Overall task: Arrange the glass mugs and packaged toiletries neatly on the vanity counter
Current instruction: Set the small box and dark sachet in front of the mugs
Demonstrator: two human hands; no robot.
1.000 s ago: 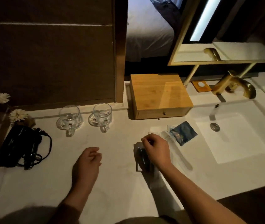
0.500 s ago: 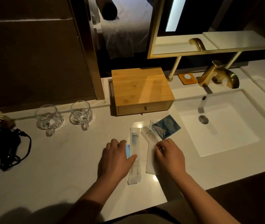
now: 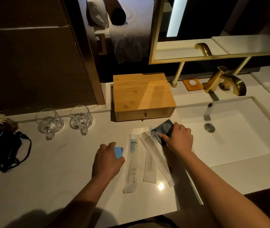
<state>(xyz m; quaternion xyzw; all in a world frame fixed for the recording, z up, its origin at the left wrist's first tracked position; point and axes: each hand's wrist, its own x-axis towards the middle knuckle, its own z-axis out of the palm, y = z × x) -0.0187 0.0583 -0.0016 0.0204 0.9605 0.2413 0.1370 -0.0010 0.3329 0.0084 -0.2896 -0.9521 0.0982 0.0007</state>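
two glass mugs (image 3: 49,123) (image 3: 81,118) stand side by side at the back left of the desk (image 3: 52,163), handles toward the viewer, apart from the packets. judged fragile, rigid and slippery; best taken by the handle.

three long white sachets lie in front of the wooden drawer box (image 3: 142,95): the toothbrush packet (image 3: 131,163) runs nearly straight, a second sachet (image 3: 149,168) lies beside it, and a third sachet (image 3: 157,159) crosses it on a slant. judged light, thin and crinkly, prone to sliding on the polished stone; take them by an edge or nudge them flat.

the left hand (image 3: 107,159) has its grip curled over a small blue packet (image 3: 119,152), just left of the toothbrush packet. the right hand (image 3: 178,139) has its grip pinched on a dark foil packet (image 3: 163,129) near the sink (image 3: 229,129) edge, thumb on top.

against the picture half a second earlier: the right hand has moved up from the white sachets to the dark packet, and the left hand has drawn back off the toothbrush packet, exposing the blue one more fully. the mugs are unmoved.
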